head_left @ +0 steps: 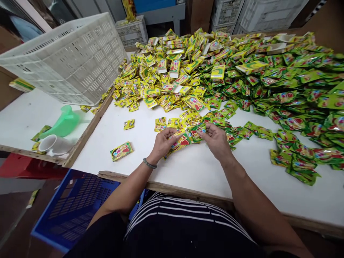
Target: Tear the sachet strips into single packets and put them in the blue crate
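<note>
My left hand (164,142) is closed on a small yellow-green printed box (182,142), held low over the white table. Close beside it, my right hand (217,140) pinches a green candy packet (198,132) at the box's right end. Whether the packet's edge is inside the box I cannot tell. Yellow packets (173,123) and green packets (244,132) lie loose just beyond my hands. Another printed box (121,151) rests flat on the table to the left, with a single yellow packet (129,124) behind it.
A heap of yellow boxes and packets (161,86) merges into green packets (290,93) at the right. At the left are a white crate (80,61), a green scoop (63,123) and a white cup (55,144). A blue crate (72,211) sits below the wooden table edge (188,193).
</note>
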Demonstrator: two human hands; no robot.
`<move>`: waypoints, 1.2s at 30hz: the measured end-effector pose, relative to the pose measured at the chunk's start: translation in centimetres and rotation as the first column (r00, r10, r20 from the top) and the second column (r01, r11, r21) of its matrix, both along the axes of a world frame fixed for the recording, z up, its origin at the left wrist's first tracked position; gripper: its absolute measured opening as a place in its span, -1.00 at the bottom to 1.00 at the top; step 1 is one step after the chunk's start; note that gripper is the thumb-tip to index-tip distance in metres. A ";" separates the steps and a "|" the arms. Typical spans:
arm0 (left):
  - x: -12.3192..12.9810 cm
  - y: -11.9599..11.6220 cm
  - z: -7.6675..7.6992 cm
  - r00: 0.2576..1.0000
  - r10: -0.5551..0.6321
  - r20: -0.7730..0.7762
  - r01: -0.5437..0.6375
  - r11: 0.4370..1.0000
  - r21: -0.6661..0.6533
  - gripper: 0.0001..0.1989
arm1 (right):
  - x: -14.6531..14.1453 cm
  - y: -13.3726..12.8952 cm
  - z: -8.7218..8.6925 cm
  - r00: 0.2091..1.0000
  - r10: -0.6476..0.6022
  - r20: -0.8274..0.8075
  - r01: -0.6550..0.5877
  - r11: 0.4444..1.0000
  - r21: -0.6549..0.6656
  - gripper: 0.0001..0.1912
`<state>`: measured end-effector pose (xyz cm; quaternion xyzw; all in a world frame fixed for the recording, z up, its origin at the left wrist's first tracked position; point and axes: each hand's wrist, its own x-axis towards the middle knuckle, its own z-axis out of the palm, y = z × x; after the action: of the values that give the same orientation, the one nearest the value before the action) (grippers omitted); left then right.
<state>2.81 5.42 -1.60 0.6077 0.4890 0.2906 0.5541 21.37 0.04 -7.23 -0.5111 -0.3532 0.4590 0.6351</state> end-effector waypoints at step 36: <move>0.0 -0.9 -0.7 0.968 -0.217 0.123 0.236 0.956 -0.172 -0.58 | 0.6 -0.8 -0.1 0.930 0.146 0.337 -0.123 0.989 -0.087 -0.66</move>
<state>2.81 4.54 -2.33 0.5898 0.4119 0.2092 0.6623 21.96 -0.72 -7.38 -0.5778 -0.4773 0.4167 0.5145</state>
